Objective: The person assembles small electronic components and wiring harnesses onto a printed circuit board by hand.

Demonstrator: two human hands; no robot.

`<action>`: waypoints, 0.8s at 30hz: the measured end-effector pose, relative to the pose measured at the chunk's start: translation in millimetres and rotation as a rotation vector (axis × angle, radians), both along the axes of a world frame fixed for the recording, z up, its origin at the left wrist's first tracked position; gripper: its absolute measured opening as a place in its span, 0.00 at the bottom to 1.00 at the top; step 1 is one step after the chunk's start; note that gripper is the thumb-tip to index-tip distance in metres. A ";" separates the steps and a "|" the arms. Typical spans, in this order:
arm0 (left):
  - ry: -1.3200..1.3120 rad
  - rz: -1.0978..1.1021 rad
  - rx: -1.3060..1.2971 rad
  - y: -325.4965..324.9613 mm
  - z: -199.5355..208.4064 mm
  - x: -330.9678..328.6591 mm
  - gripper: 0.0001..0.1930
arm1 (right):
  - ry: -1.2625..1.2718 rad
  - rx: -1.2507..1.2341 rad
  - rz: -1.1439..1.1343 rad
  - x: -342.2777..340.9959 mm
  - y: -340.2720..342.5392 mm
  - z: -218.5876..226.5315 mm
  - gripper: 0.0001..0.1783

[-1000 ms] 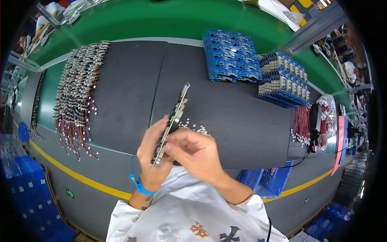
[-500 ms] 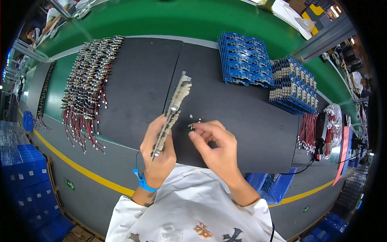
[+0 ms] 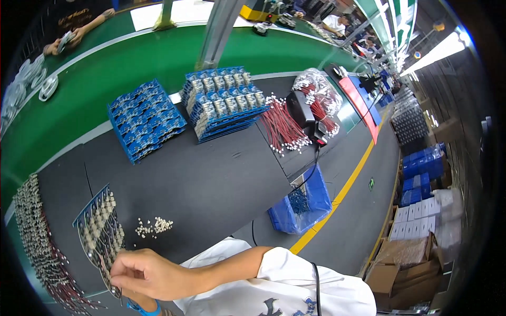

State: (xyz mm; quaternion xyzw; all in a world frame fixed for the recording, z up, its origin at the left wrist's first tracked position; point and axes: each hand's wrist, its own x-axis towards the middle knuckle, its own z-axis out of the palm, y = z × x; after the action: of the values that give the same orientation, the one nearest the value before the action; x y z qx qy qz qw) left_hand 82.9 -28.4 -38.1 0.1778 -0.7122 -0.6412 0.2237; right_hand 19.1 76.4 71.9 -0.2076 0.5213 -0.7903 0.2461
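Note:
A circuit board panel (image 3: pixel 100 224) with a blue edge and rows of cream-coloured connectors stands tilted at the lower left. My left hand (image 3: pixel 138 298) is mostly hidden behind my right one; its blue wrist strap (image 3: pixel 147 309) shows, and the panel is propped up in its grip, though the fingers are out of sight. At the panel's lower end my right hand (image 3: pixel 145 274) is closed in a pinch against the board. Whatever lies between its fingertips is too small to make out. Loose small cream connectors (image 3: pixel 158 225) lie scattered on the dark mat beside the panel.
Blue board panels (image 3: pixel 145 121) and a second stack (image 3: pixel 224 105) stand at the back. Red wires (image 3: pixel 284 126) lie right of them, near a black device (image 3: pixel 300 108). Wired boards (image 3: pixel 34 226) line the left. A blue bin (image 3: pixel 311 203) sits beyond the mat's right edge.
The view has swung to the right, so the bench sits further left. My right hand has gone from the loose connectors to the panel, which now shows its connector face.

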 end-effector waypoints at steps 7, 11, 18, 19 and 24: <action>0.075 0.380 -0.246 3.0 24.9 -23.8 0.20 | -0.116 -0.044 0.042 0.7 7.6 5.3 0.09; 0.104 0.602 -0.376 -2.6 41.4 -29.2 0.15 | -0.011 0.006 0.043 -2.5 16.8 -2.3 0.09; 0.077 0.490 -0.179 -36.7 41.9 -2.1 0.24 | 0.478 0.486 -0.275 -31.8 31.6 -46.3 0.04; 0.108 0.421 -0.109 -30.6 41.2 -2.4 0.24 | 0.537 0.594 -0.272 -34.6 34.9 -59.0 0.04; 0.249 0.334 0.473 -4.4 57.9 -20.0 0.22 | 0.084 0.395 -0.220 -35.6 39.9 -64.8 0.07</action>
State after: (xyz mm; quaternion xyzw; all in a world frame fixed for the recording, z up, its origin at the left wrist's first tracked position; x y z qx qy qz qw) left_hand 62.8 -32.8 19.8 0.2597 -0.4713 -0.7603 0.3638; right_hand -16.5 116.3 7.1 -0.1298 0.6953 -0.6856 0.1723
